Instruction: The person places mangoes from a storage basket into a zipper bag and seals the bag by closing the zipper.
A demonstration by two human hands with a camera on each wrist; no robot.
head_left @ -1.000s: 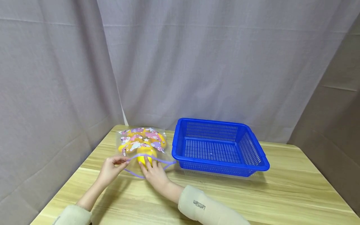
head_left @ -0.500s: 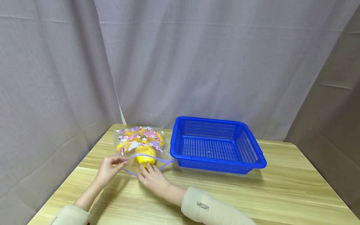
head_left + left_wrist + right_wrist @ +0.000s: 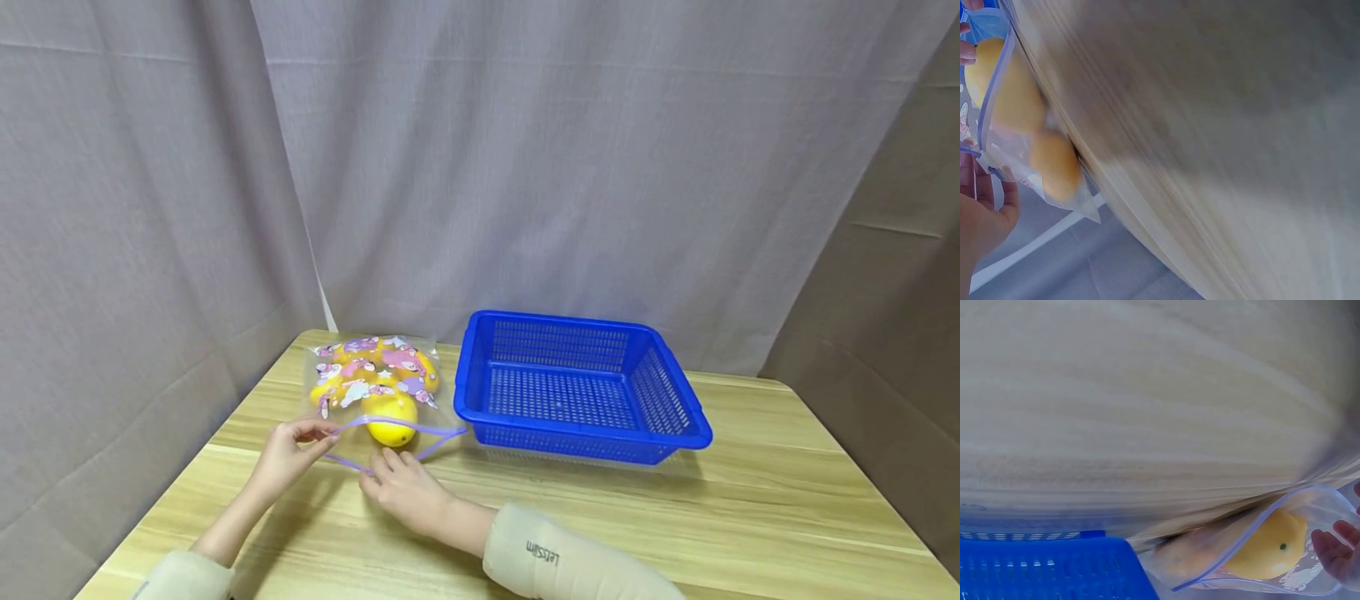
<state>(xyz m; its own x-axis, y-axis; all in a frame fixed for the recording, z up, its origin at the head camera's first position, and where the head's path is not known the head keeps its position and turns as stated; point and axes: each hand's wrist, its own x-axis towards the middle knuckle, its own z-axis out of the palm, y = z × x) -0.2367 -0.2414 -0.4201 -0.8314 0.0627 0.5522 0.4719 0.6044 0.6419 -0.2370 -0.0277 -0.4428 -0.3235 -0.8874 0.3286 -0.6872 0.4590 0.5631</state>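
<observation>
A clear zip bag (image 3: 442, 400) with unicorn prints and a purple zip rim lies at the table's left, mouth gaping toward me. My left hand (image 3: 288, 454) pinches the upper rim at its left end; the left wrist view shows those fingers at the zip slider (image 3: 986, 164). Just inside the mouth sits a round yellow fruit (image 3: 392, 427) with a dark stem spot. Deeper in, several orange-yellow fruits (image 3: 1057, 164) show through the plastic. My right hand (image 3: 412, 493) is at the lower rim, fingertips just short of the yellow fruit, holding no fruit.
Right of the bag stands a blue plastic basket (image 3: 480, 429) with a mesh bottom, nothing in it; its near-left corner is close to the bag's rim. A wooden table (image 3: 600, 525) bears both. Grey curtains (image 3: 525, 167) hang behind and at the left.
My right hand has drawn back out of the bag's mouth and off the yellow fruit, which now shows its stem spot. My left hand keeps its pinch on the rim.
</observation>
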